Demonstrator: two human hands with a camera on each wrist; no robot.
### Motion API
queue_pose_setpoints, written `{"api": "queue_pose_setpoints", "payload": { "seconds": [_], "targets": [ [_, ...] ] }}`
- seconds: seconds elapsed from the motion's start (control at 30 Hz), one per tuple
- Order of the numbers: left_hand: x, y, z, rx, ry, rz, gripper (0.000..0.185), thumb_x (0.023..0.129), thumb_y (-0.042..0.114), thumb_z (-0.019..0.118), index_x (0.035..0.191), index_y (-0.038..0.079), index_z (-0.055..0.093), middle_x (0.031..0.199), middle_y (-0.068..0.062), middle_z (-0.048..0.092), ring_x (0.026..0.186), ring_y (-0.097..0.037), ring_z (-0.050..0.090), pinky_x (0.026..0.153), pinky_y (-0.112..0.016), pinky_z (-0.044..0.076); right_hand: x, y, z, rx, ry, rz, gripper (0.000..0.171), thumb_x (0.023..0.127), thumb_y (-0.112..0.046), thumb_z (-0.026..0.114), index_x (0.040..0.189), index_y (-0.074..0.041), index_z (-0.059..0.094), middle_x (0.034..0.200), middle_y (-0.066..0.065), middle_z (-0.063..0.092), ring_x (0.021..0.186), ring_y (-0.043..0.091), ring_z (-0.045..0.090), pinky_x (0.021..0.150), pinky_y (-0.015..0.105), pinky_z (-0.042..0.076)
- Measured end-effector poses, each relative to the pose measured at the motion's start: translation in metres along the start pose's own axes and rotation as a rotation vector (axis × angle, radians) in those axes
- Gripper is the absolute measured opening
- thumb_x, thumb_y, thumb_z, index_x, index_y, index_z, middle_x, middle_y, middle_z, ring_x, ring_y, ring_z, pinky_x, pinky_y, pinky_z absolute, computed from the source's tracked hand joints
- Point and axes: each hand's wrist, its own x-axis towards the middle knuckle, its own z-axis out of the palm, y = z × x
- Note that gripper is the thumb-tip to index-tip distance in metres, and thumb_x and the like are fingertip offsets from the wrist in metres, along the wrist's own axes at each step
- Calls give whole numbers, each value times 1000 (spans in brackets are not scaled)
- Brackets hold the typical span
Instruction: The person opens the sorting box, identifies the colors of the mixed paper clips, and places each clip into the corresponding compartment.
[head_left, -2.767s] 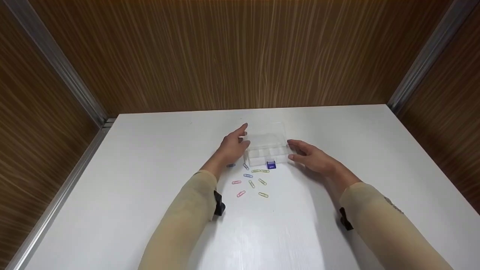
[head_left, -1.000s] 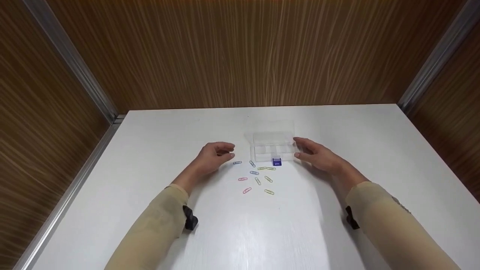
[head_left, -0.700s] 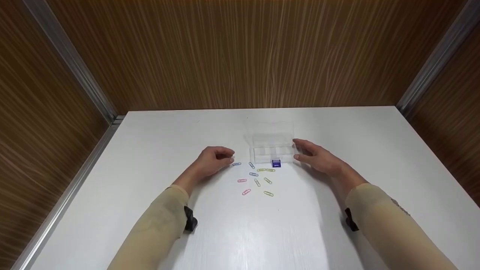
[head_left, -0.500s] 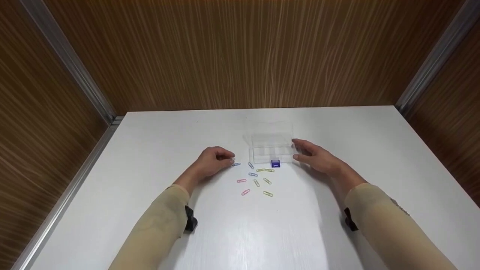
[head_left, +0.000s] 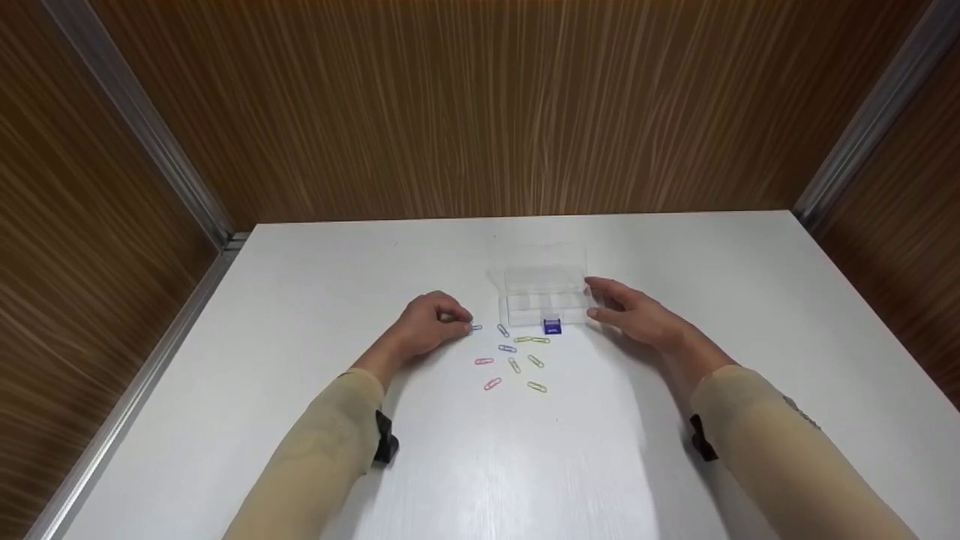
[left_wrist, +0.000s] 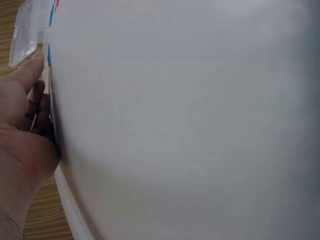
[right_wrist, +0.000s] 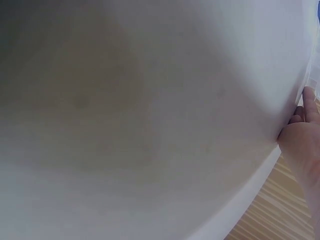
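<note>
At the left end of a blue paper clip [head_left: 478, 328] on the table, my left hand [head_left: 426, 324] pinches with curled thumb and index finger, which cover part of the clip. A clear plastic box [head_left: 525, 316] with compartments, a raised lid and a purple latch [head_left: 552, 326] stands to the right. Against its right side rest the thumb and index fingertips of my right hand [head_left: 637, 315], fingers loosely extended. In the left wrist view, my thumb reaches beside the blue clip [left_wrist: 49, 54]. The right wrist view has a straight finger [right_wrist: 311, 102] along the box.
Two more blue clips [head_left: 507, 349], two pink clips [head_left: 484, 361] and several yellow-green clips [head_left: 536, 387] lie in front of the box on the white table [head_left: 600, 465]. Wood-patterned panels [head_left: 480, 112] surround the table at the back and sides.
My left hand has left the box's left side, moved back and left, then lowered to the leftmost blue clip, fingertips drawing together there. The right hand stays at the box.
</note>
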Motion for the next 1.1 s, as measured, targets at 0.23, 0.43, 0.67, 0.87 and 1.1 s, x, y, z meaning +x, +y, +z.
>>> {"api": "queue_pose_setpoints", "payload": {
  "seconds": [0.23, 0.43, 0.67, 0.87, 1.1],
  "targets": [
    [2, 0, 1, 9, 7, 33, 9, 92, 16, 85, 101, 16, 85, 114, 1, 65, 116, -23, 57, 110, -40, 41, 2, 0, 0, 3, 9, 1, 71, 106, -37, 66, 168, -28, 32, 175, 8, 24, 162, 31, 14, 128, 53, 12],
    [2, -1, 2, 36, 14, 39, 6, 92, 14, 85, 97, 16, 86, 113, 0, 63, 115, -23, 56, 110, -41, 41, 3, 0, 1, 3, 10, 8, 71, 106, -37, 66, 168, -29, 32, 175, 6, 24, 162, 29, 13, 128, 52, 11],
    [0, -1, 1, 45, 8, 36, 5, 92, 13, 84, 95, 16, 85, 112, 0, 63, 115, -23, 57, 110, -41, 41, 3, -1, 2, 4, 9, 14, 71, 106, -38, 66, 168, -29, 32, 176, 5, 22, 162, 30, 13, 128, 52, 10],
    [-1, 2, 1, 67, -15, 38, 3, 95, 15, 81, 97, 14, 83, 116, 1, 65, 121, -24, 57, 114, -43, 39, 2, -4, 1, 3, -2, 11, 71, 106, -38, 66, 168, -29, 32, 176, 6, 23, 162, 29, 13, 128, 53, 10],
    [-2, 2, 1, 21, -13, 12, 3, 95, 14, 81, 94, 13, 79, 116, 0, 64, 118, -24, 57, 112, -42, 41, 1, -3, 2, 10, -9, -17, 73, 106, -39, 66, 169, -27, 31, 176, 7, 22, 163, 28, 11, 128, 51, 11]
  ]
}}
